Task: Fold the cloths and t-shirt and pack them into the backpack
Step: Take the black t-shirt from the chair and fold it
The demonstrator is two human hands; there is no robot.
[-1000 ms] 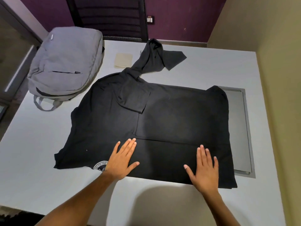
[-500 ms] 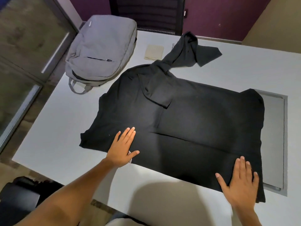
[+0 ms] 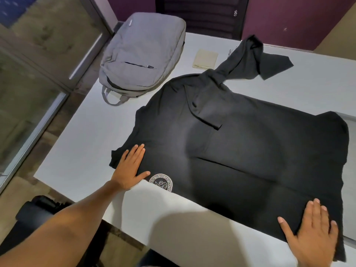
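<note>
A person's two hands press flat on one black t-shirt spread across a white worktop, seen from a head-worn camera. The left hand lies palm down on the shirt's near left corner, its four fingers straight and held close together, thumb stretched out to the side toward a round white printed badge at the shirt's near edge. The right hand lies palm down on the near right corner, fingers straight and slightly fanned, thumb spread wide; neither hand grips or pinches the fabric. One sleeve is folded inward over the body of the shirt, and a straight crease runs across the fabric between the two hands. At the far side of the worktop a second dark cloth lies bunched and twisted, touching the shirt's far edge. Just beside it, toward the left, one small beige cloth sits folded into a square, apart from the shirt. One grey backpack lies flat at the far left corner of the worktop, its carry loop pointing toward the camera and its front pocket zip closed; whether the main compartment is open cannot be told. A dark chair stands behind the worktop against a purple wall.
</note>
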